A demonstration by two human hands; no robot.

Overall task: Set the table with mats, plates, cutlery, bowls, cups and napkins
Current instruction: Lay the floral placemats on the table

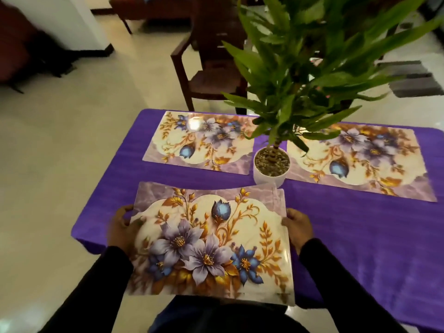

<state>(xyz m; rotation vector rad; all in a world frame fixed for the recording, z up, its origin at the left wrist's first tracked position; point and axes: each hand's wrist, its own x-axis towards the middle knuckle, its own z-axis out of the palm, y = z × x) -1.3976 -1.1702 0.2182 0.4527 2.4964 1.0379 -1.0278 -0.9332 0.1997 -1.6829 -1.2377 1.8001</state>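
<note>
**matfan:** So where were the hands at that point? Near edge of the desk, I'm guessing?

**tablesetter:** Yep. The left hand gripped the left short edge of the held mat, thumb curled over the top, and the right hand gripped the right short edge. It looked like a small stack, since extra edges peeked out at its far right corner. Long axis ran left to right, parallel to the near edge, with its near part hanging off the desk toward the person.

**matfan:** Which hand was closer to the empty spot?

**tablesetter:** My read: the mat sat dead between both, so neither. It just needed lowering at the near left.

**matfan:** And beyond that?

**tablesetter:** The potted plant stood mid-desk, just past the held mat's far right corner. The far left mat and far right mat lay flat along the far edge.
</note>
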